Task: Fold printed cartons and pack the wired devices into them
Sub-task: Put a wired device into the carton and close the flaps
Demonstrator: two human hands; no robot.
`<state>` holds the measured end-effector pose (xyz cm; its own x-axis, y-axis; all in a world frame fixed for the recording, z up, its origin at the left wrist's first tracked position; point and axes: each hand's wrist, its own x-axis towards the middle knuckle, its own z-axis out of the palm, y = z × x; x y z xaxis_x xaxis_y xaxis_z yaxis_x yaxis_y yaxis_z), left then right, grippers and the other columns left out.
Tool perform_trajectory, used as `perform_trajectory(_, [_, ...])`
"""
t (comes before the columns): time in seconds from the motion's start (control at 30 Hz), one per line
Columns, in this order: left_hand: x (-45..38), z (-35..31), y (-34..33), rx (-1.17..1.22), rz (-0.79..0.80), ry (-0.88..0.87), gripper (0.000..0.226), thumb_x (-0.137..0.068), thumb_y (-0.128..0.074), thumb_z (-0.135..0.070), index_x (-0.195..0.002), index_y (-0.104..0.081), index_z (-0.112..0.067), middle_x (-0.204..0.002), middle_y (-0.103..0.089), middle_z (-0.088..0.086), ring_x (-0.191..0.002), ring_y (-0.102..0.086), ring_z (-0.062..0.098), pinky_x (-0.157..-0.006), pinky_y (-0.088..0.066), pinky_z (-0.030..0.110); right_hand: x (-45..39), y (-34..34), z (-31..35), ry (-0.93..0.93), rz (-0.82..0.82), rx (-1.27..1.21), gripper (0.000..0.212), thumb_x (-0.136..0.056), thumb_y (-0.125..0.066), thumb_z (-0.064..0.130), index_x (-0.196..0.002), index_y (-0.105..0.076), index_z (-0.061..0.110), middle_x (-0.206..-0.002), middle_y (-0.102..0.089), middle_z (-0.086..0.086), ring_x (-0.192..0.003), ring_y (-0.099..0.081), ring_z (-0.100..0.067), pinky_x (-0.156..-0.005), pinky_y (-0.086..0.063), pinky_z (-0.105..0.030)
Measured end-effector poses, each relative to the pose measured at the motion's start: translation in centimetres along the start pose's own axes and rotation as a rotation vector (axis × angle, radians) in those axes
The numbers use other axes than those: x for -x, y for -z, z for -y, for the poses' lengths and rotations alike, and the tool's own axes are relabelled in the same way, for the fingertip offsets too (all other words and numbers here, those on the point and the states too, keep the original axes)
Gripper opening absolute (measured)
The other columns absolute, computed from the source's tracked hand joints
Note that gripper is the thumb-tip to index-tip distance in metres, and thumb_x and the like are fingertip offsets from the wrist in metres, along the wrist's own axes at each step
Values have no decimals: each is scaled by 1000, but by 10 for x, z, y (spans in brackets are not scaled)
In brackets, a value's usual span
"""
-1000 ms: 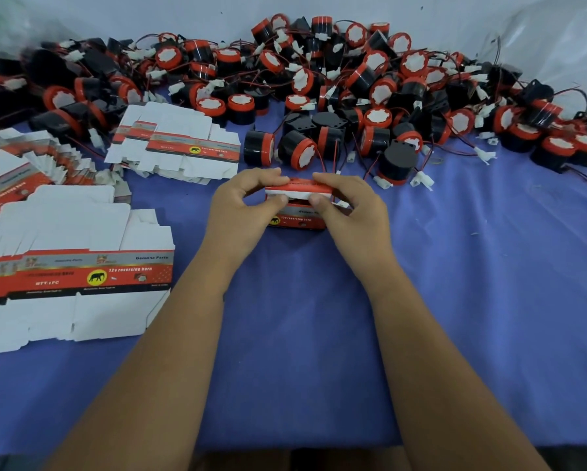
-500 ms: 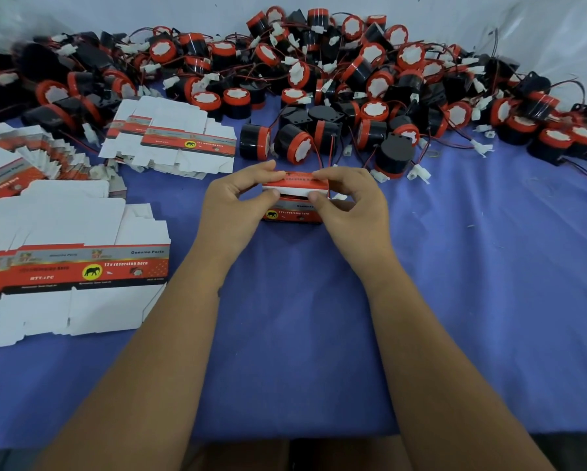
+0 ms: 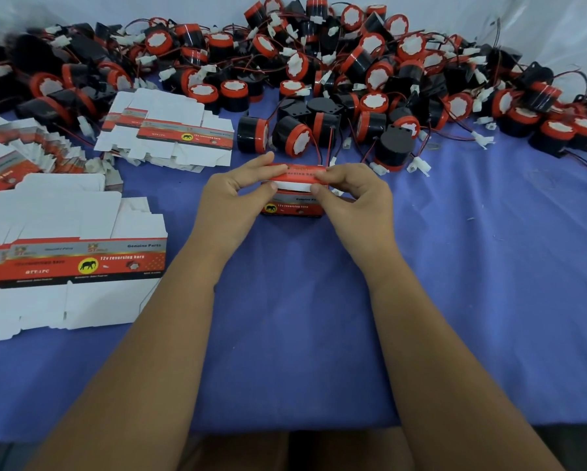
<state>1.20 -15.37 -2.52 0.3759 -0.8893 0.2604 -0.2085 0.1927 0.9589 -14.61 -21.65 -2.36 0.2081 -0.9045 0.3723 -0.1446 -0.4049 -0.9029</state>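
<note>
Both our bare forearms reach from the near edge toward the middle, converging as they go far. Our left hand (image 3: 229, 202) sits left of centre, its forefinger stretched rightward along the top of the carton (image 3: 294, 193) and its thumb pressed in from the near side, pinching the flap. Our right hand (image 3: 355, 198) mirrors it, fingers (image 3: 333, 173) curled over the far top edge and thumb tip on the near side. The two thumbs point at each other, a little apart.
</note>
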Motion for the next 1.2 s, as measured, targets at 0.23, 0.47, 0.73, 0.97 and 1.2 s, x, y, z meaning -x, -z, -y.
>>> perform_trajectory(0.23, [-1, 4, 3, -135, 45, -32, 49, -84, -74, -2, -122, -61, -31, -140, -56, -6, -131, -47, 6, -94, -48, 12, 0, -2, -3, 24, -45, 83, 10, -85, -74, 8, -89, -70, 16, -93, -66, 4, -89, -65, -8, -84, -55, -25])
perform_trajectory(0.47, [1, 0, 3, -89, 19, -44, 54, -84, -71, 6, -123, -60, -30, -138, -58, -3, -129, -54, 10, -105, -49, 32, 0, -2, -5, 10, -79, 108, 7, -82, -77, 14, -88, -75, 18, -84, -68, 12, -80, -66, -12, -77, -56, -29])
perform_trajectory(0.73, [1, -2, 3, -121, -61, -84, 33, -88, -69, 1, -108, -68, -25, -121, -57, 7, -113, -61, 15, -97, -51, 22, -1, -2, -4, 12, -73, 155, 7, -84, -76, 19, -89, -74, 23, -81, -67, 15, -79, -65, -8, -72, -54, -18])
perform_trajectory(0.97, [0, -3, 2, -46, -98, -46, 35, -89, -68, 2, -104, -69, -29, -116, -61, 5, -99, -63, 3, -83, -50, 14, -2, 7, 0, 9, -2, 119, 15, -85, -73, 8, -99, -77, 13, -88, -66, 17, -86, -65, -3, -81, -53, -15])
perform_trajectory(1.2, [-1, 0, 2, -53, -92, -36, 32, -88, -69, -1, -98, -71, -31, -116, -60, 2, -108, -62, 6, -89, -53, 21, 0, 8, 4, 12, -19, 75, 20, -87, -67, 0, -101, -76, 12, -99, -71, 4, -97, -66, -7, -87, -51, -14])
